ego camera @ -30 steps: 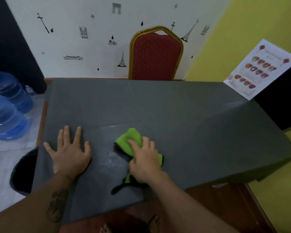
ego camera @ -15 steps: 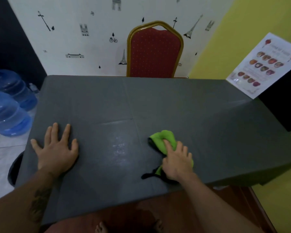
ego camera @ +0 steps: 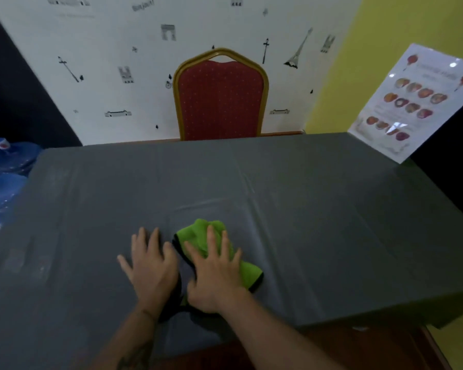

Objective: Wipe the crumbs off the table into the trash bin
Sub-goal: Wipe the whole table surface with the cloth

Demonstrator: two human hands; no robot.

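Your right hand (ego camera: 214, 271) hid the middle of the green cloth (ego camera: 198, 236). The water bottles (ego camera: 3, 193) at far left were cut off by the edge. Any crumbs on the blurred table (ego camera: 332, 236) were too small to tell.

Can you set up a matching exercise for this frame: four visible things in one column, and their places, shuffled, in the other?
Things:
1. green cloth
2. left hand
3. red chair
4. blue water bottles

Places:
A. behind the table's far edge
B. on the floor, left of the table
C. flat on the grey tablecloth, beside the cloth
D. under the right hand

Pairs: 1-D, 2-C, 3-A, 4-B
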